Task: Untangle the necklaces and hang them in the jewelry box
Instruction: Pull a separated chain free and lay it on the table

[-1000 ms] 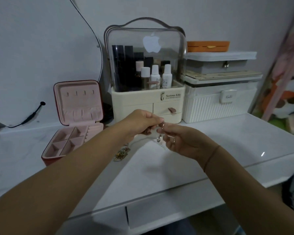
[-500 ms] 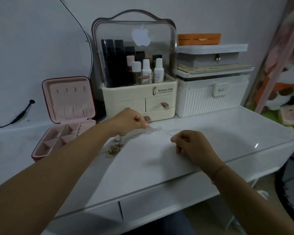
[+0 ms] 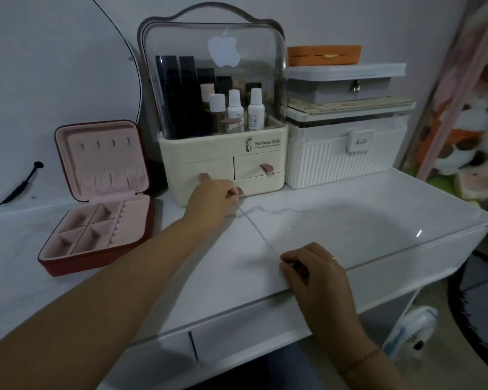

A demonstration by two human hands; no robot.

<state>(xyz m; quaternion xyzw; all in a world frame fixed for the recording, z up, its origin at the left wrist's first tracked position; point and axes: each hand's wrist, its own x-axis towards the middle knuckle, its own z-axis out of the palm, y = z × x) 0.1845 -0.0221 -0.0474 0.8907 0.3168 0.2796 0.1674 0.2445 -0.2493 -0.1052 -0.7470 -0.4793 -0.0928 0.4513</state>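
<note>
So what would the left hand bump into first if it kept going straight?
Probably the cream makeup organizer: the left hand, pinching one end of the thin necklace, points at its bottom drawers, which look close. Depth is hard to judge from this view.

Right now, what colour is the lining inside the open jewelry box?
Pale pink lining, clearest in the head view.

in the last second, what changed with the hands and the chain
The left hand moved back toward the cream organizer and the right hand drew toward the table front edge, pulling the thin necklace taut between them. Both still pinch its ends. The jewelry box stayed open, hooks empty.
</note>
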